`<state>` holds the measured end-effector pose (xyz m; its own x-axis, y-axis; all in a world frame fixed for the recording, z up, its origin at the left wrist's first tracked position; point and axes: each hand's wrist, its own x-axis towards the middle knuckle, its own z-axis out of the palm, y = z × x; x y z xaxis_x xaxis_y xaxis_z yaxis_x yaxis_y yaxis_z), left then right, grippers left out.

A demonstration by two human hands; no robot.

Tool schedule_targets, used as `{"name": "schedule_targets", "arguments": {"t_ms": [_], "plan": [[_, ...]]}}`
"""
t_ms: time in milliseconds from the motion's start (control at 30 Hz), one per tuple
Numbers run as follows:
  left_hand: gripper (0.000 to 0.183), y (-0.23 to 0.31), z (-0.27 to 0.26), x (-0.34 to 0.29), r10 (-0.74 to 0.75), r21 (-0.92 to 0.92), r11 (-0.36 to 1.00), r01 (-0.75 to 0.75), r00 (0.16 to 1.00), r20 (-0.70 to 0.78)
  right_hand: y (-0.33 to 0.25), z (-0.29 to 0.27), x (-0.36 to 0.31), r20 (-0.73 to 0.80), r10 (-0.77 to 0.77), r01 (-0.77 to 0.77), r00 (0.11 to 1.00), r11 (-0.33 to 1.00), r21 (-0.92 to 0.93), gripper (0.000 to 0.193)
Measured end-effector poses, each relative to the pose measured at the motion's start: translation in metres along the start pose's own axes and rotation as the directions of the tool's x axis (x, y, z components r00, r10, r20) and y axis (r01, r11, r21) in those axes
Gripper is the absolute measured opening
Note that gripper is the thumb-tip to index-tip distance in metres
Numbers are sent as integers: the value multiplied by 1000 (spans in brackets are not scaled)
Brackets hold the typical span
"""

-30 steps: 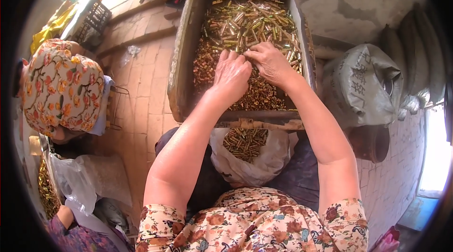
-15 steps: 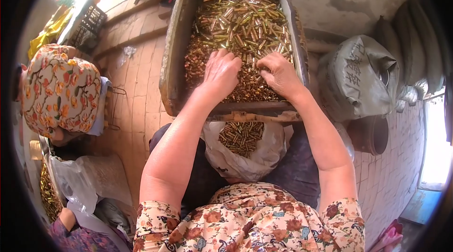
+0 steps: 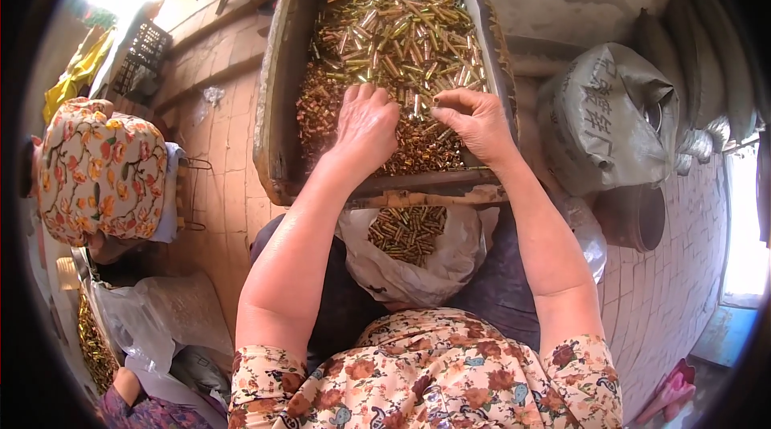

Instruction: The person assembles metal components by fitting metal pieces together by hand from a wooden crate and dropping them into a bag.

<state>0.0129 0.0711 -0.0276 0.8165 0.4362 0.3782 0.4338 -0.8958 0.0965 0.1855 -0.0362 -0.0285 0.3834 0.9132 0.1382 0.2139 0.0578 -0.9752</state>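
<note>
A deep wooden tray (image 3: 275, 84) stands before me, holding many small metal pieces. Long, shiny brass-coloured tubes (image 3: 401, 24) lie loose in its far part; shorter coppery pieces (image 3: 316, 104) cover the left and near parts. My left hand (image 3: 368, 126) rests low over the pieces left of centre, fingers curled and their tips partly hidden. Over the right side, my right hand (image 3: 480, 126) has thumb and forefinger brought together above the pile; whatever is between them is too small to name. In my lap sits an open white sack (image 3: 450, 264) with short brass-coloured tubes (image 3: 407, 235) inside.
To the right stand a stuffed grey-green sack (image 3: 598, 128) and a brown bucket (image 3: 632, 216). A person in a floral top (image 3: 104, 172) is at the left. Lower left, clear plastic (image 3: 148, 309) lies near another person's purple sleeve (image 3: 157, 409). A black crate (image 3: 143, 56) stands far left.
My right hand has lifted slightly and its fingers have straightened somewhat from a tighter curl. The left hand stays over the same pieces. The whole view has shifted a little.
</note>
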Motion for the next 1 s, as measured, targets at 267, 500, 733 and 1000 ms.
{"name": "schedule_targets", "arguments": {"t_ms": [267, 500, 733, 1000], "plan": [[12, 12, -10, -4, -69, 51, 997, 65, 995, 78, -4, 3, -10, 91, 159, -170, 983, 976, 137, 21], [12, 14, -9, -12, -408, -810, 439, 389, 889, 206, -14, 5, -14, 198, 237, -299, 951, 868, 397, 25], [14, 26, -28, -11, -435, -868, 112, 483, 810, 395, -11, 3, -15, 90, 245, -258, 965, 848, 462, 19], [15, 26, -28, -15, -439, -913, -42, 405, 814, 381, -21, 16, -21, -3, 226, -193, 974, 838, 511, 13]]}}
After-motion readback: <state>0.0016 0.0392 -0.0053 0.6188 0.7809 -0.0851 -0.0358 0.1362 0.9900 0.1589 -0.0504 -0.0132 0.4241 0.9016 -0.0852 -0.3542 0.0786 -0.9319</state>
